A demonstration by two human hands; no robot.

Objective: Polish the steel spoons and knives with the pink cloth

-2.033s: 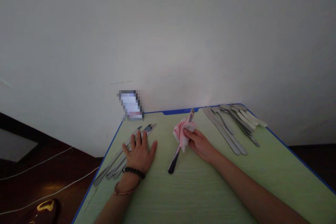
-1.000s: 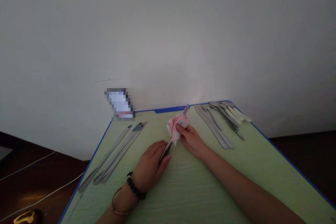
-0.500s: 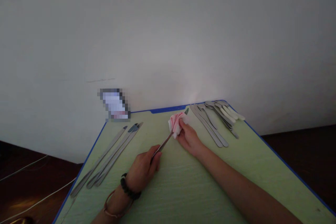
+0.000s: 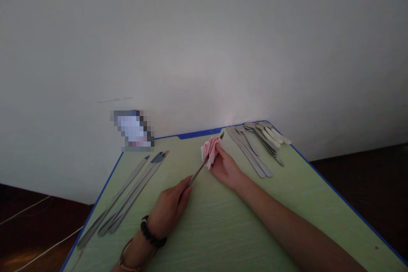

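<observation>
My left hand (image 4: 170,204), with a dark beaded bracelet at the wrist, is closed round the handle of a table knife (image 4: 196,175). The knife slants up and away over the middle of the table. My right hand (image 4: 225,168) pinches a pink and white cloth (image 4: 209,151) folded about the knife's blade. Only the blade's tip shows past the cloth; the rest of it is covered. To the left of my left hand, several table knives (image 4: 129,197) lie side by side, slanting the same way.
On the right of the green table (image 4: 223,229) lie knives (image 4: 248,155), forks, spoons (image 4: 261,138) and several white-handled pieces (image 4: 270,135). A blurred phone (image 4: 132,129) leans on the wall (image 4: 204,51) at the back left. White cables (image 4: 51,248) cross the floor at left.
My left hand has left the knives on the left and taken the knife's handle. The knife has been lifted, and the cloth is now folded round its blade. The view has swung slightly right.
</observation>
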